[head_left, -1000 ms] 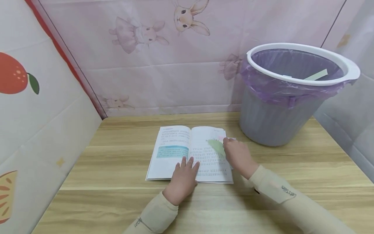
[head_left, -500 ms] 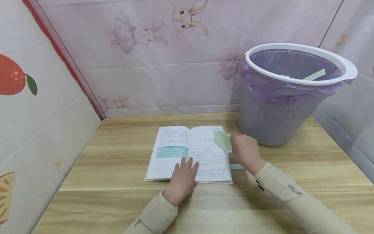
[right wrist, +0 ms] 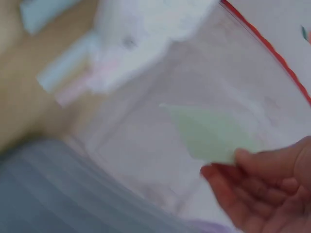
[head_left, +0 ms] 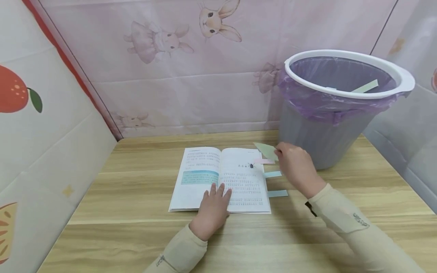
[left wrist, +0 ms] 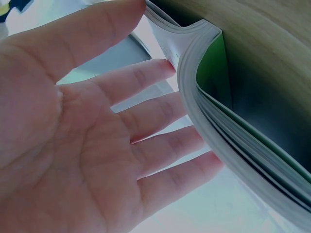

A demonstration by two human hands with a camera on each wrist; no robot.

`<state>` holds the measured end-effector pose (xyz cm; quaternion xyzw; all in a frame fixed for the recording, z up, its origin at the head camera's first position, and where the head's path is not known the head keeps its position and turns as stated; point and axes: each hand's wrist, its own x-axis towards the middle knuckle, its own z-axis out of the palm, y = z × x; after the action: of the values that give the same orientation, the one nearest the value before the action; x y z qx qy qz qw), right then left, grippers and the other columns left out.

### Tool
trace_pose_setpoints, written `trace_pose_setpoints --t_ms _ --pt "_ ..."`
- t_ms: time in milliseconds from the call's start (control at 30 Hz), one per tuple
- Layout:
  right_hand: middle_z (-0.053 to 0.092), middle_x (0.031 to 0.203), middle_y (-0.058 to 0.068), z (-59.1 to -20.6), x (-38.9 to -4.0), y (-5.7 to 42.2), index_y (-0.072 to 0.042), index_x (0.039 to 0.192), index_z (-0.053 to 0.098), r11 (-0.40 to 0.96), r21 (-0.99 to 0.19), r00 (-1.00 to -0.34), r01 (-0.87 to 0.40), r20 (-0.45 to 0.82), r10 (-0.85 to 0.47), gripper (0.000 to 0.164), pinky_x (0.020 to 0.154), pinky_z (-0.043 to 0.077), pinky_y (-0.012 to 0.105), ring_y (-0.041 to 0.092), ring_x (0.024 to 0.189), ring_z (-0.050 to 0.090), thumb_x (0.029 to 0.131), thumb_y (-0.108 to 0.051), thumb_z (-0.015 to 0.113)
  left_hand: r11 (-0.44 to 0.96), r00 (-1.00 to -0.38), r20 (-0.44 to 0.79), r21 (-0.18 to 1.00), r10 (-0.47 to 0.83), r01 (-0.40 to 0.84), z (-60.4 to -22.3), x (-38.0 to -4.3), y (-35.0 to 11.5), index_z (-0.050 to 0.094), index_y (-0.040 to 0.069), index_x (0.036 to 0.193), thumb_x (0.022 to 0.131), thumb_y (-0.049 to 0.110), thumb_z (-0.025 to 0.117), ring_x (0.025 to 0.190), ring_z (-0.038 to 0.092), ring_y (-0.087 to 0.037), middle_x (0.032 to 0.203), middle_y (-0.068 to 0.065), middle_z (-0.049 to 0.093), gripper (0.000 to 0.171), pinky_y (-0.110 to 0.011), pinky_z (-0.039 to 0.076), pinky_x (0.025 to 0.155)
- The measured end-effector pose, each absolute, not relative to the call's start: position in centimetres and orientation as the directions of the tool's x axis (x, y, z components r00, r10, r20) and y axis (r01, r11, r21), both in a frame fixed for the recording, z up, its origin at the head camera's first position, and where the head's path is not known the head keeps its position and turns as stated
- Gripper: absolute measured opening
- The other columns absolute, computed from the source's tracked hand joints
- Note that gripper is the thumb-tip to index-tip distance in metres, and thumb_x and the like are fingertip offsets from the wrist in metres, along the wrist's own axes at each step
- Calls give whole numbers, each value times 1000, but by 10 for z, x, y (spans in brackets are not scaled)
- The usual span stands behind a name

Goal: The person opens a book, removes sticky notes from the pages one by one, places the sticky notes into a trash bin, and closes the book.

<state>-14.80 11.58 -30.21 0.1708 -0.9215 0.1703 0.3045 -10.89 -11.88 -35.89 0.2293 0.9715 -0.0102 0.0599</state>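
Note:
An open book [head_left: 201, 197] lies on the table, printed text on both pages and a teal box on the left one. My left hand [head_left: 213, 212] rests on its lower middle with the fingers spread; the left wrist view shows the palm and the fingertips at the curved page edges [left wrist: 194, 82]. Between thumb and fingertips, my right hand [head_left: 298, 168] pinches a light green paper slip [head_left: 267, 150], held above the book's upper right corner. The right wrist view shows the slip [right wrist: 209, 131] angled out from the fingers. Pink [head_left: 264, 161] and blue paper tabs [head_left: 278, 193] stick out from the right page edge.
A grey bin [head_left: 307, 129] with a white rim and purple liner stands at the back right, close beyond my right hand. A pale green strip [head_left: 366, 86] shows inside it. Fabric walls [head_left: 205, 98] with rabbit prints close off the back.
My right hand has moved right and slightly up, pulling the green slip off the right page. The pink and blue tabs and a small printed beetle now show. My left hand stays in place.

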Motion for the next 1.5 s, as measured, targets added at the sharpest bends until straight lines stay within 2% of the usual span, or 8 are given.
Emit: trace_pose_setpoints --t_ms 167,300,400,733,967,1233,1367,1500 --pt "68 90 22 -254 -144 128 9 98 66 778 -44 -466 -626 822 -329 19 69 55 46 37 80 66 81 16 62 895 -889 -117 -5 443 446 -359 -108 -119 53 9 137 85 28 72 134 39 -38 144 -16 46 59 -50 38 104" --pt "69 88 22 -213 -145 141 4 96 68 831 72 -167 -551 967 -194 11 64 51 53 41 76 64 86 6 64 894 -888 -122 -15 443 448 -360 -109 -120 52 9 138 85 29 72 135 38 -38 144 -16 45 60 -49 38 105" --pt "70 86 20 -191 -151 158 3 89 68 893 21 -79 -450 995 -63 7 69 51 55 44 77 63 89 1 62 895 -889 -126 -20 440 446 -360 -109 -120 52 9 138 85 29 72 135 38 -37 145 -16 45 60 -49 38 105" --pt "67 94 27 -173 -168 218 10 97 69 967 -36 -467 -253 880 -89 20 81 47 55 44 89 60 90 11 51 891 -887 -113 -26 448 454 -360 -110 -121 52 9 137 85 29 73 134 39 -38 144 -16 46 60 -49 38 104" --pt "67 103 27 -171 -168 213 9 104 69 967 -80 -530 -243 846 -64 27 92 46 50 46 94 60 87 15 49 894 -890 -113 -34 442 448 -358 -111 -122 51 9 138 85 29 72 135 38 -38 145 -15 45 60 -50 38 105" --pt "66 103 24 -203 -153 173 5 109 68 847 130 -347 -516 872 -345 29 83 50 52 43 92 60 84 14 56 896 -891 -127 -26 436 442 -356 -110 -123 53 11 138 87 29 71 135 38 -37 144 -14 46 57 -49 38 105" --pt "65 94 21 -258 -160 151 8 98 67 726 208 -474 -655 635 -610 27 76 54 44 36 87 62 74 20 62 900 -892 -138 -7 431 436 -355 -110 -122 55 11 136 88 29 69 134 39 -36 143 -13 47 54 -49 38 105" --pt "60 77 10 -317 -178 140 2 77 65 745 198 -669 -637 339 -662 14 60 53 34 25 70 58 71 14 69 899 -889 -155 -8 431 437 -355 -109 -119 56 11 135 88 29 69 134 39 -36 143 -13 48 53 -49 38 105"
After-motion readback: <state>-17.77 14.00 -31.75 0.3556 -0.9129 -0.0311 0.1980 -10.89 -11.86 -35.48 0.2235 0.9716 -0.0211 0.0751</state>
